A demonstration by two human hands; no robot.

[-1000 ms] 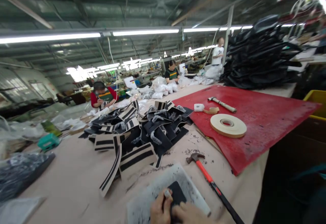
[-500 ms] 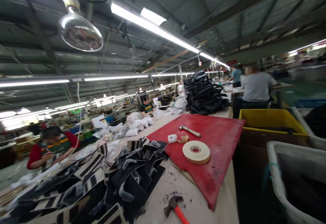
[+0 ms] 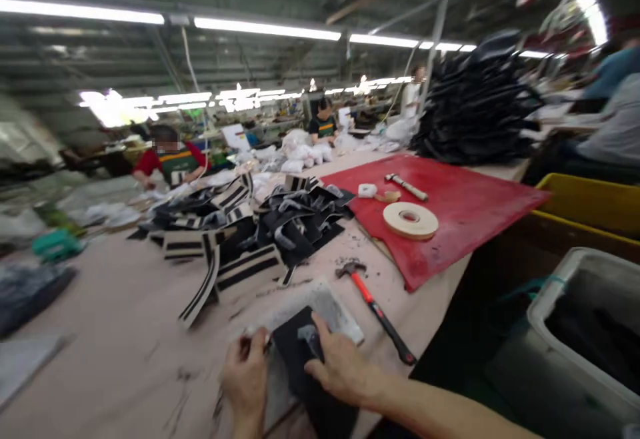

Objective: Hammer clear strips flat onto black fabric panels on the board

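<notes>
A black flat panel (image 3: pixel 290 339) with a plastic-wrapped fitting (image 3: pixel 310 338) lies on a pale slab (image 3: pixel 330 302) at the table's near side. My right hand (image 3: pixel 343 362) grips the panel, thumb and forefinger on either side of the wrapped fitting. Beside the panel's left edge, my left hand (image 3: pixel 245 369) is closed in a pinch; what sits between its fingertips is too small to make out. A claw hammer (image 3: pixel 373 302) with a red and black handle rests right of the slab, apart from both hands.
Black and striped panels (image 3: pixel 250 226) are heaped beyond my hands. A red sheet (image 3: pixel 465 192) bears a tape roll (image 3: pixel 410 219) and another hammer (image 3: pixel 406 186). A white bin (image 3: pixel 543 319) and a yellow crate (image 3: pixel 595 192) stand right of the table. Co-workers (image 3: pixel 170 156) sit across.
The view has tilted down and turned left. Both my hands, the black panel under them and the pale slab have come into view; the whole claw hammer now shows.
</notes>
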